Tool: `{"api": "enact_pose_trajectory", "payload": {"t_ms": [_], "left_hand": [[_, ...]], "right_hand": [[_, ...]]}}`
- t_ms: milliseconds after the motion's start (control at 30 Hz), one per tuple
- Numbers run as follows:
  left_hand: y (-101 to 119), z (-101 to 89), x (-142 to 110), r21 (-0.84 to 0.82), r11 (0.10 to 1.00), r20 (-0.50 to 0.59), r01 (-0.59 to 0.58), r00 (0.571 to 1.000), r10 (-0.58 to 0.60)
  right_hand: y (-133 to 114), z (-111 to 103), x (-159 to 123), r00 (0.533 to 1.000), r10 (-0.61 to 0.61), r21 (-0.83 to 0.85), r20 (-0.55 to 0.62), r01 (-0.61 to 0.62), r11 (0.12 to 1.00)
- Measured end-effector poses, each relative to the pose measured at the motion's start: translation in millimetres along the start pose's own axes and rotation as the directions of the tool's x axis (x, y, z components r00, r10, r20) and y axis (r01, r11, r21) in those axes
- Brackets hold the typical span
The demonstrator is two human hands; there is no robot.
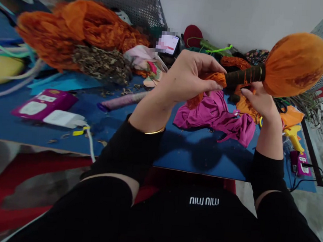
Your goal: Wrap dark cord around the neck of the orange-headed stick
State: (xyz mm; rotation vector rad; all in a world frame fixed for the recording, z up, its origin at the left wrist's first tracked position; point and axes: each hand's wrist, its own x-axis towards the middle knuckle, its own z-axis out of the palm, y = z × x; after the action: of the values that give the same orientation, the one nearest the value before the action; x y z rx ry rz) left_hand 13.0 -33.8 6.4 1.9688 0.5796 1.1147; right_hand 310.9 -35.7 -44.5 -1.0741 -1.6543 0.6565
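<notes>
L hand [188, 76] pinching, digits closed on gathered tail [221, 79] of stuffed orange cloth bundle [295, 66]; R hand [264, 101] under its dark wrapped neck [243, 76], digits partly hidden, can't tell if gripping; bundle's up over blue tabletop [181, 157], round end to R; magenta cloth [213, 115] below, phone [169, 44] behind, purple power strip [58, 102] w/ white charger [64, 118] off L
</notes>
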Motion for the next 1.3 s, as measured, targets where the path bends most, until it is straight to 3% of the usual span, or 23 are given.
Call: {"api": "enact_pose_trajectory", "payload": {"t_ms": [100, 200, 367, 533, 667, 767, 900, 1067, 1200, 1300], "left_hand": [[-8, 0.2, 3, -0.003, 1.000, -0.027, -0.021, 0.999, 0.021], [-11, 0.4, 4, -0.013, 1.000, -0.043, -0.015, 0.999, 0.015], [-12, -1.3, 8, 0.017, 1.000, -0.102, -0.027, 0.994, 0.028], [-23, 5.4, 14, -0.044, 0.999, -0.099, 0.007, 0.995, -0.012], [-30, 21.4, 17, -0.072, 0.997, -0.065, 0.007, 0.998, -0.011], [-31, 33.3, 16, -0.038, 0.999, -0.122, -0.027, 0.992, 0.022], [-27, 46.0, 9, 0.106, 0.994, -0.183, -0.025, 0.982, 0.044], [-26, 57.3, 2, 0.259, 0.966, -0.192, -0.003, 0.980, 0.055], [-33, 46.5, 6, 0.342, 0.939, -0.173, 0.016, 0.984, 0.046], [-31, 23.2, 10, 0.190, 0.981, -0.117, 0.046, 0.993, -0.024]], "right_hand": [[-19, 45, -3, 0.997, -0.048, 0.154, 0.064, 0.037, 0.987], [-46, 74, -14, 0.996, -0.066, 0.116, 0.054, 0.059, 0.991], [-80, 82, -36, 0.976, -0.177, -0.081, -0.128, 0.168, 0.983], [-80, 91, -39, 0.917, -0.337, 0.039, -0.213, 0.352, 0.935], [-61, 98, -32, 0.937, -0.244, 0.119, -0.248, 0.279, 0.953], [-54, 98, -33, 0.953, -0.128, 0.155, -0.274, 0.175, 0.972], [-61, 98, -42, 0.952, -0.029, 0.203, -0.304, 0.094, 0.975], [-69, 104, -48, 0.945, 0.009, 0.234, -0.326, 0.071, 0.970], [-73, 113, -45, 0.930, 0.133, 0.270, -0.343, -0.038, 0.962], [-77, 113, -42, 0.919, 0.152, 0.255, -0.363, -0.059, 0.965]]}}
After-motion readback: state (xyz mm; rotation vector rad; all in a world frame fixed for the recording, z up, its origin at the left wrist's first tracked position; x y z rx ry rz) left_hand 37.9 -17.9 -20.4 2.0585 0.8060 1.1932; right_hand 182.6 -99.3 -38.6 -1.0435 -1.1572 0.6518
